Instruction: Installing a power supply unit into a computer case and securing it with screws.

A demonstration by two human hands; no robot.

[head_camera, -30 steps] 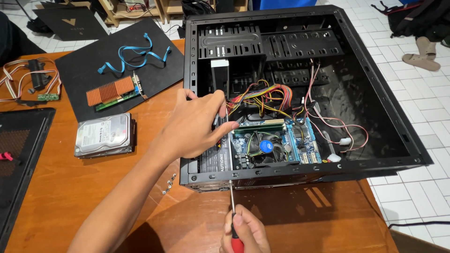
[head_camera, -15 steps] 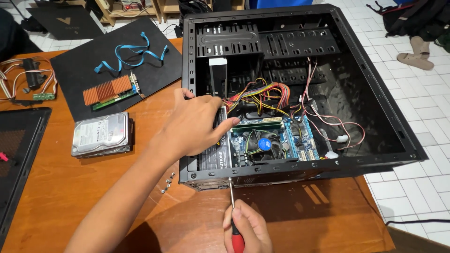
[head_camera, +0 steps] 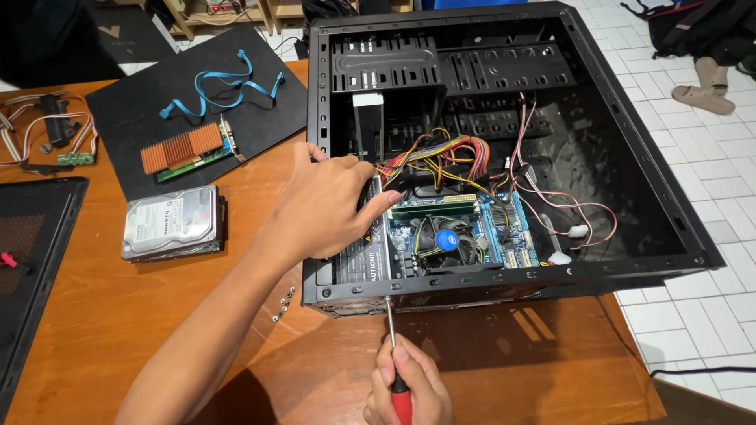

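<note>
Two hands at work: left hand (head_camera: pixel 331 205) reaches inside the black PC case (head_camera: pixel 693 236), fingers (head_camera: pixel 376 206) pressed together vs the power supply (head_camera: pixel 364 256), likely bracing it. Right hand (head_camera: pixel 405 387), fingers wrapped round the red-handled screwdriver (head_camera: pixel 391 334), tip at case's near edge just below left fingers. Loose screws (head_camera: pixel 282 305) lie left of the screwdriver on the tabletop (head_camera: pixel 118 315).

Repair workshop: open computer case (head_camera: pixel 504 149), loose hard drive (head_camera: pixel 170 223).

hard drive (head_camera: pixel 171 224) left of case (head_camera: pixel 504 149), screws (head_camera: pixel 283 304) — apparently — between

A hard drive (head_camera: pixel 169 224) lies beside loose screws (head_camera: pixel 283 304).
</note>
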